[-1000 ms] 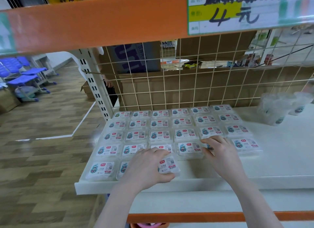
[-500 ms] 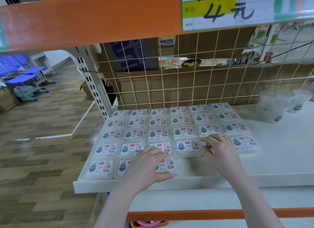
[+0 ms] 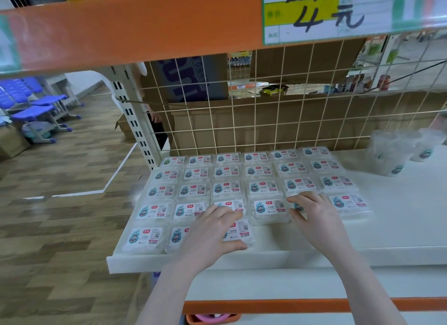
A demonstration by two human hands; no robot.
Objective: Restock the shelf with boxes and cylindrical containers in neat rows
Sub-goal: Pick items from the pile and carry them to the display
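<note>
Clear flat boxes [image 3: 228, 188] with white labels lie in neat rows on the left part of the white shelf [image 3: 387, 228]. My left hand [image 3: 212, 235] covers a box in the front row [image 3: 239, 232], fingers over its top and thumb along its front edge. My right hand [image 3: 316, 218] grips a box in the row behind [image 3: 298, 206], fingers curled over its far edge; that box is mostly hidden. A few clear cylindrical containers [image 3: 391, 153] stand at the back right of the shelf.
A wire grid [image 3: 278, 121] backs the shelf, with cardboard boxes behind it. An orange shelf edge [image 3: 145, 27] with a price tag [image 3: 326, 12] hangs close overhead. Blue chairs [image 3: 36, 102] stand on the wooden floor to the left.
The view has shifted slightly. Both hands stay on the same boxes with hardly any movement.
</note>
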